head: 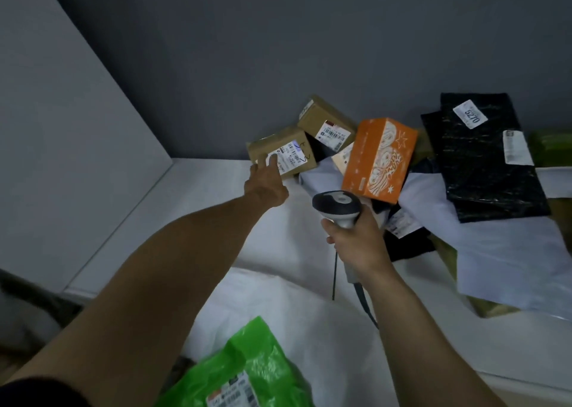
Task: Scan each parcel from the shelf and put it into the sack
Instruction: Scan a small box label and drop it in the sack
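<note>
My left hand (265,181) stretches out with straight fingers, its tips touching a small brown cardboard parcel (283,151) with a white label on the white shelf (198,189). My right hand (356,239) grips a grey and black barcode scanner (337,205), its head aimed toward the parcels. A second brown box (325,121) leans behind the first. An orange printed box (379,160) stands to the right. At the bottom lies a green plastic parcel (244,372) on the white sack (309,329).
Black poly mailers (486,158) with white labels and pale grey mailers (507,251) pile up on the right. A grey wall (278,50) closes the back, a pale side panel (62,158) the left. The scanner cable (366,307) hangs down over the sack.
</note>
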